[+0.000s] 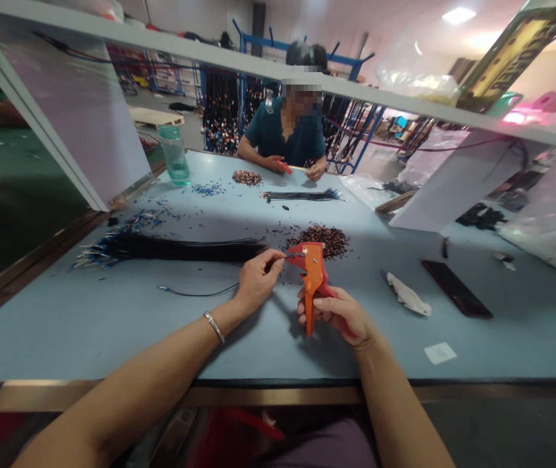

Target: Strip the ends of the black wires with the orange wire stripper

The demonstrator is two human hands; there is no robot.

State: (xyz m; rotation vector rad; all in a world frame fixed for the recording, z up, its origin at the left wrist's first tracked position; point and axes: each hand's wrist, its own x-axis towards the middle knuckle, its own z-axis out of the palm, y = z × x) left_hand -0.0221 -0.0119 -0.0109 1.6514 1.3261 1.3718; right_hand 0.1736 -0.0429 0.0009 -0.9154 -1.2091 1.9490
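My left hand (259, 281) pinches a thin black wire (199, 294), whose loose end with a small bluish tip lies out to the left on the table. The wire's other end is at the jaws of an orange and red wire stripper (313, 266). My right hand (336, 311) is wrapped round the stripper's handles, holding it upright. Behind my left hand lies a thick bundle of black wires (185, 249) with blue and metal ends at its left. A pile of small copper and black scraps (329, 240) sits just behind the stripper.
Across the blue-grey table (278, 357), a person (285, 133) holds a red tool near a smaller wire bundle (302, 195). A green bottle (174, 156) stands at the back left. To the right lie a dark phone (456, 288), crumpled white material (408, 295) and a white square (440, 353).
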